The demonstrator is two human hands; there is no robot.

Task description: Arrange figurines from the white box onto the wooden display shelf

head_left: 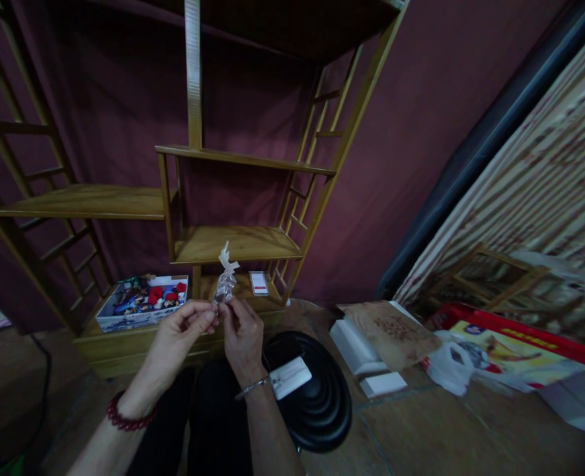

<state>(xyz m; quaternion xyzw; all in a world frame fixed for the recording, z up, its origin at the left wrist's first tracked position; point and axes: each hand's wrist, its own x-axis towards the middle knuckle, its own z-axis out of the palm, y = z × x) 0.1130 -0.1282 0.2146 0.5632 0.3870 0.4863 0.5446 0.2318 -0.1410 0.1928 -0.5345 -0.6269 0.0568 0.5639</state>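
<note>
Both my hands meet in front of the shelf unit, pinching a small clear plastic wrapper point(225, 281) that stands up crumpled and twisted above the fingers. My left hand point(189, 325), with a dark red bead bracelet on its wrist, is closed at the wrapper's lower left. My right hand point(242, 336), wearing a metal bangle, grips its lower right side. Whatever sits inside the wrapper is too small to make out. Left of the hands, a printed box point(143, 304) holds several small red, blue and white items. A phone point(259, 283) with a lit screen lies behind, to the right.
A wooden shelf unit point(237, 243) stands against the dark red wall. Beside my right wrist, a white box point(291, 377) lies on a round black stool point(329, 403). Further right on the floor are white boxes point(384, 384), a plastic bag point(451, 363) and a red-yellow carton point(515, 350).
</note>
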